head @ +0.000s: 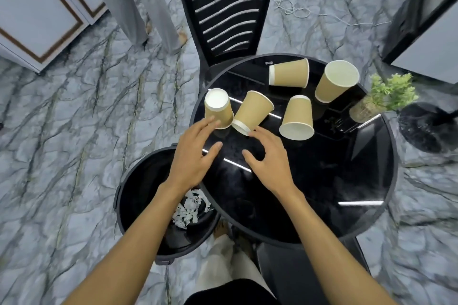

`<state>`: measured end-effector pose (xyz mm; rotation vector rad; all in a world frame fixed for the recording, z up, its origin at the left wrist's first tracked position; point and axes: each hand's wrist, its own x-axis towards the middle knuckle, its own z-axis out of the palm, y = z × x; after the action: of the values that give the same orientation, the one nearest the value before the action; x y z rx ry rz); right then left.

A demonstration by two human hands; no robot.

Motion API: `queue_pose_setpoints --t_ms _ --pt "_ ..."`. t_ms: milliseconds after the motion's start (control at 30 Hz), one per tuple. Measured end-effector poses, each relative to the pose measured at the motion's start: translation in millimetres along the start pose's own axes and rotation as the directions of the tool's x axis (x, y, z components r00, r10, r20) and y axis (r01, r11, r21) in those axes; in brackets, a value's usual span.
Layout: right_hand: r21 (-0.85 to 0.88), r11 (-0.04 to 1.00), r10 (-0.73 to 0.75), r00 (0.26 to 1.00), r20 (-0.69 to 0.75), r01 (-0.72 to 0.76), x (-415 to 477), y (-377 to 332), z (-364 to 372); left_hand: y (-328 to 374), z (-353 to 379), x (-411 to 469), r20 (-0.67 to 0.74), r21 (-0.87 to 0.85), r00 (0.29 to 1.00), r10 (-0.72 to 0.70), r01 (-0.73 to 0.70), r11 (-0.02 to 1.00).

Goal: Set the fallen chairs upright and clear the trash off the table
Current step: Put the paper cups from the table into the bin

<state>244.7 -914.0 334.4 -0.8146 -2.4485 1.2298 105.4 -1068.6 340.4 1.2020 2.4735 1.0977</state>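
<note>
A small potted green plant [386, 96] stands at the far right edge of a glossy surface. The grey marble-patterned floor [81, 116] carries a loose white cable [295, 10] at the top. A white cabinet with brown trim [42, 15] sits top left, with grey curtains [138, 0] beside it.

Grey veined marble floor [74, 119]; white panelled cabinet [37, 15] at far left; white cable [295, 8] lying loose beyond.
</note>
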Motion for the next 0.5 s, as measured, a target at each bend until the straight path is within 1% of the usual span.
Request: queue_pose_setpoints --t_ms 100,233,300,367,500 --pt "-0.043 0.999 -0.028 0.999 -0.04 0.027 34.9 -3.4 4.6 -6.4 -4.1 32.1 -0.055 0.016 0.998 0.003 -0.002 1.0" --pt "-0.176 0.981 -0.091 0.993 -0.074 0.077 77.1 -1.2 8.8 -16.8 -2.6 72.5 -0.062 0.026 0.998 -0.004 0.006 1.0" --pt "-0.245 0.966 -0.094 0.994 -0.056 0.078 92.4 3.4 10.6 -21.9 0.6 87.1 -0.037 0.015 0.999 -0.014 0.015 1.0" --pt "-0.298 0.952 -0.083 0.996 -0.023 0.073 102.7 9.5 12.4 -26.0 4.7 97.7 0.021 -0.007 0.999 -0.026 0.026 1.0" --pt "-0.344 0.936 -0.056 0.997 0.046 0.069 112.0 20.1 15.6 -36.2 13.8 107.7 0.085 -0.032 0.995 -0.049 0.052 0.998"
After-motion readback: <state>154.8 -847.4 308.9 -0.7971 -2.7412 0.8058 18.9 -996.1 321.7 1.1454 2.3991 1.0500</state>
